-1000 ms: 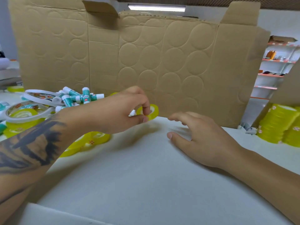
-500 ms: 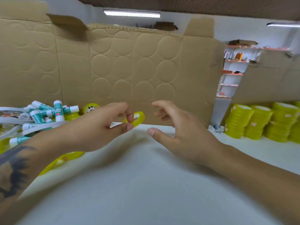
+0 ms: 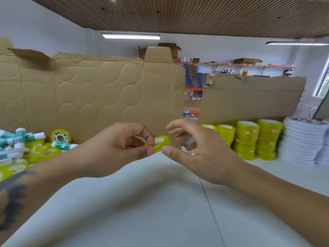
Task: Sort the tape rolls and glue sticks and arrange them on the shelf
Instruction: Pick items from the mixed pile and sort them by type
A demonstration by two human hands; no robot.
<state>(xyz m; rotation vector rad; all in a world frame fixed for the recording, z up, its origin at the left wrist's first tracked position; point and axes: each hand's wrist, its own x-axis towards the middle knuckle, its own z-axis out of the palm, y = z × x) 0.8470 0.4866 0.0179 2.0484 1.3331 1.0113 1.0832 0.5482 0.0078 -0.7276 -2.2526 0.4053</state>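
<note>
The heap at the left edge is cut off by the frame, so its full extent cannot be judged. In it, the white-and-teal glue sticks lie jumbled across yellow tape rolls, and one larger yellow roll stands on edge against the cardboard. The print on the glue sticks is too blurred to read. Behind the right hand a small patch of clutter on the counter is hidden by the fingers and hard to make out.

A tall sheet of embossed cardboard stands along the back of the pale counter, and a second, lower cardboard sheet stands further right. Between them a narrow gap shows part of a shelving unit with orange edges. In front of the lower sheet, stacked yellow tape rolls stand in neat columns, and just beside them rises a stack of white flat rolls, partly cut off at the right edge.

The left hand is raised above the counter with its fingers curled, and pinches a small yellow tape roll between thumb and forefinger. The roll is held in the air, in the middle, in front of the tall cardboard. The right hand is close beside it, fingers spread and loosely bent, its thumb tip just beside the roll; whether it touches cannot be told. It holds nothing.
</note>
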